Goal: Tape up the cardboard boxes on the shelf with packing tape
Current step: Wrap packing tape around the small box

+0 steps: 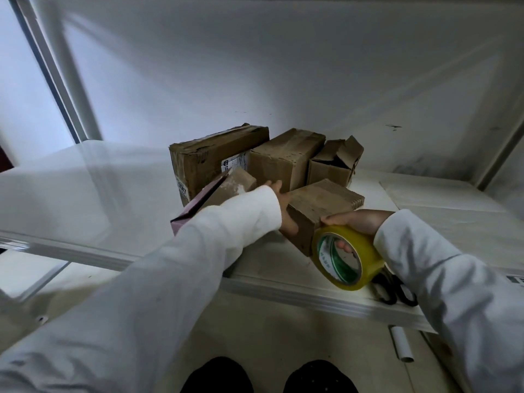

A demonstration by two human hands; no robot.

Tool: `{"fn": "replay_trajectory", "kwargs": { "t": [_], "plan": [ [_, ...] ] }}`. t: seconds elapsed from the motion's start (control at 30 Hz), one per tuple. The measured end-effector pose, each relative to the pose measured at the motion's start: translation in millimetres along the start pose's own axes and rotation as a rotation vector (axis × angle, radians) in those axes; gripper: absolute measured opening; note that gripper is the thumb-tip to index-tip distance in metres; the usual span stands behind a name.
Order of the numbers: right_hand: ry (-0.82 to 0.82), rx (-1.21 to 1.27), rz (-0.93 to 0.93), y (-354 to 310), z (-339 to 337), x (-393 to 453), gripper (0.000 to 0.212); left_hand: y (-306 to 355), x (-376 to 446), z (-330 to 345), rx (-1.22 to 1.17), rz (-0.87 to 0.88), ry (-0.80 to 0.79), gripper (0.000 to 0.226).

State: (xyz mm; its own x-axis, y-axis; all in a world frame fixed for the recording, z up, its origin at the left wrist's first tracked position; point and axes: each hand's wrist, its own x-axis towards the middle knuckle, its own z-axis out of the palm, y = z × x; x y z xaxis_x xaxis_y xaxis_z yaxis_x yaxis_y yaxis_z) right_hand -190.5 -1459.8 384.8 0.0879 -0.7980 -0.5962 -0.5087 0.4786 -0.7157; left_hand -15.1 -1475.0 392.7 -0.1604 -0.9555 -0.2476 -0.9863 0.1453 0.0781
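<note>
A person in long white sleeves stands before a white shelf (283,287) with both arms stretched forward over its front edge. The left hand (283,214) grips the near left side of a small brown cardboard box (320,205) that lies tilted near the front edge of the shelf, fingers wrapped along its side. The right hand (357,222) holds a roll of yellowish clear packing tape with a green and white core (344,258), fingers curled through the hole and thumb over the rim; the roll sits just beside the near right corner of that box.

Behind the held box, further back on the shelf, stands a cluster of other brown cardboard boxes: a long worn box with a white label (209,163) at the left, a medium box (283,163) touching it in the middle, and a small box with its flaps open (334,163) at the right. A pink-edged cardboard box (209,199) leans at the front left of the cluster, partly hidden by the left sleeve.

A pair of black-handled scissors (394,290) lies at the front edge of the shelf, under the right forearm. Below, on the floor, a white tube (401,344) lies to the right, and two dark shoes (269,375) show at the bottom.
</note>
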Motion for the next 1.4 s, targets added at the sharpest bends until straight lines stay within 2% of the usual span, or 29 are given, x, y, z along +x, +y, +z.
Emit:
{"fn": "replay_trajectory", "kwargs": {
  "t": [0.07,0.1,0.2,0.33,0.37,0.5,0.53,0.63,0.7,0.83,0.9,0.97,1.03,1.07,1.13,1.23,1.33,1.4],
  "plan": [
    [0.011,-0.035,-0.018,-2.8,4.5,1.0,0.033,5.2,-3.0,-6.0,0.058,0.107,0.054,0.057],
    [0.027,-0.053,-0.04,-3.9,6.4,1.3,0.031,9.8,-2.2,-2.4,0.081,0.143,0.086,0.051],
    [0.025,-0.024,-0.066,-3.7,8.9,2.2,0.032,22.8,3.4,21.5,0.111,0.233,0.127,0.051],
    [-0.029,-0.021,-0.033,-2.3,7.1,7.7,0.04,16.0,-1.2,33.0,-0.013,0.388,0.123,0.048],
    [-0.023,-0.031,-0.029,-4.0,6.6,7.8,0.039,12.2,1.0,32.4,-0.003,0.37,0.112,0.048],
    [-0.03,-0.041,-0.033,-1.1,6.0,9.6,0.036,2.0,21.8,26.3,0.068,0.099,0.123,0.059],
    [-0.021,-0.031,-0.035,0.4,5.2,12.4,0.033,6.1,20.4,26.6,0.088,0.109,0.137,0.059],
    [0.034,-0.069,-0.089,3.2,2.7,19.4,0.016,21.7,2.3,39.5,-0.059,0.351,0.164,0.053],
    [0.001,-0.125,-0.064,-0.2,1.8,18.1,0.018,17.6,-6.2,45.6,-0.163,0.416,0.162,0.051],
    [-0.029,-0.115,-0.054,-3.0,3.4,18.5,0.03,3.9,15.4,30.2,0.002,0.207,0.149,0.057],
    [0.003,-0.09,-0.093,-1.8,4.8,15.5,0.029,12.7,14.0,32.2,0.023,0.214,0.184,0.064],
    [0.01,-0.11,-0.082,-0.3,3.8,11.6,0.026,19.5,4.4,46.0,-0.134,0.364,0.175,0.067],
    [-0.02,-0.118,-0.047,-2.3,3.2,7.0,0.029,12.6,-4.2,53.9,-0.372,0.423,0.182,0.067],
    [-0.025,-0.114,-0.041,-3.4,2.9,6.2,0.03,5.7,-2.4,54.2,-0.427,0.395,0.207,0.062],
    [-0.026,-0.083,-0.03,-5.9,2.3,5.5,0.032,-2.9,8.2,52.6,-0.386,0.266,0.253,0.057],
    [-0.067,0.016,-0.038,-0.9,2.3,3.2,0.034,1.3,16.8,56.7,-0.366,0.129,0.271,0.068],
    [-0.103,0.13,-0.095,15.4,-0.6,-0.2,0.032,6.5,19.7,70.4,-0.481,0.109,0.409,0.06],
    [-0.114,0.173,-0.147,21.7,-4.9,-11.3,0.037,2.6,20.5,76.1,-0.601,0.159,0.523,0.047]
  ]
}}
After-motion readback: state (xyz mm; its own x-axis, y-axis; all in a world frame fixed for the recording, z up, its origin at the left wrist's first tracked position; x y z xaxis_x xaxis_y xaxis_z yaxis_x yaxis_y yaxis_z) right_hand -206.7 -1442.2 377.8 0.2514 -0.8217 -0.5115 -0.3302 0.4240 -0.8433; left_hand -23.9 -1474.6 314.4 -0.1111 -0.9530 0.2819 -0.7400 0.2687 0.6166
